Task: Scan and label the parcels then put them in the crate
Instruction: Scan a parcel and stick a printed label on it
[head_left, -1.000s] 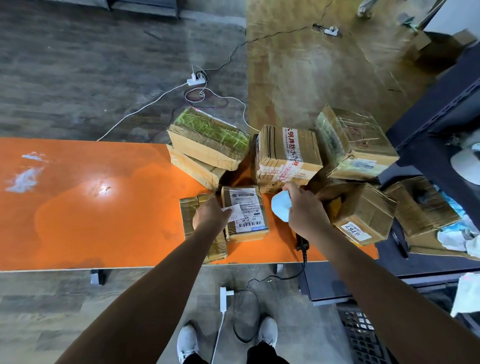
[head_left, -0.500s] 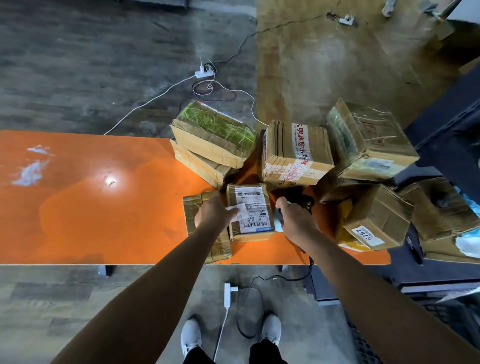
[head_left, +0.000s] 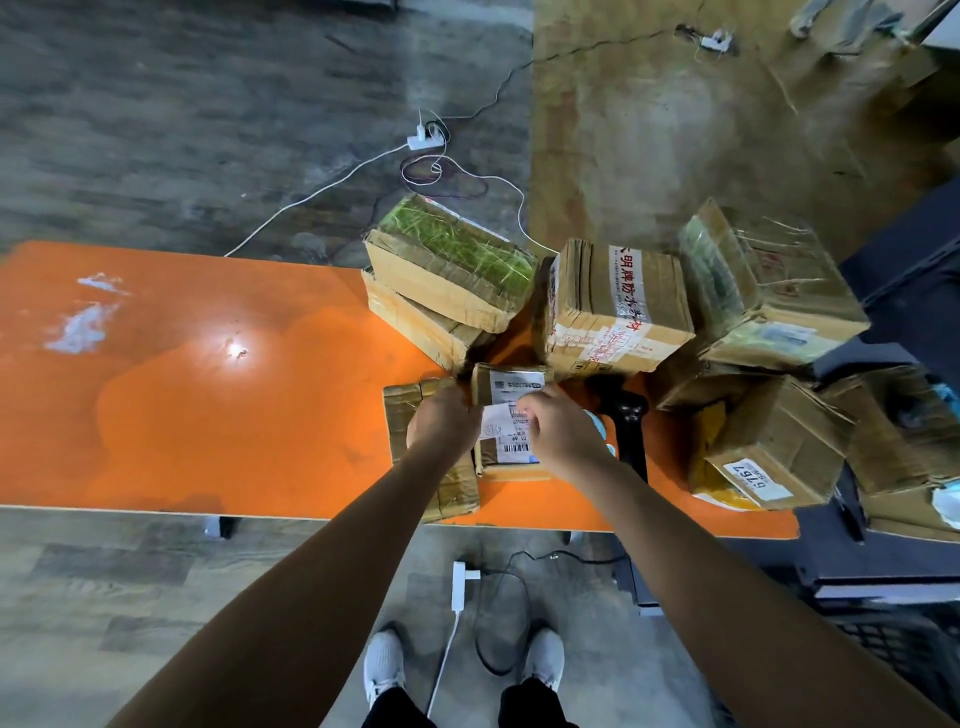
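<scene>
So the big orange table (head_left: 208, 415) and the pile of parcels (head_left: 618, 306) stacked from 12 to 3 o'clock haven't budged. What's changed is around the small parcel (head_left: 514, 452) near the front edge. A second ago the right hand was holding the black scanner (head_left: 629, 415). Now the scanner lies on the table by itself, just beside the parcel at 3 o'clock. The right hand (head_left: 563, 436) has come across to the white label slip (head_left: 496, 422) that the left was already holding.

I'd say that means scanning is done for this one and we're on the labelling step, probably peeling or lining up the slip to stick it down. It hasn't gone into the crate (head_left: 904, 654) yet, which sits on the floor way off at 4 o'clock.

Hands: the left hand (head_left: 441, 421) has its fingers curled in, pinching the slip's left edge, over the flat brown parcel (head_left: 410, 415) at 9 o'clock. The right has its fingertips closed on the slip's right edge. Both sit right above the small parcel's printed top. I can't tell if the slip is touching it.
</scene>
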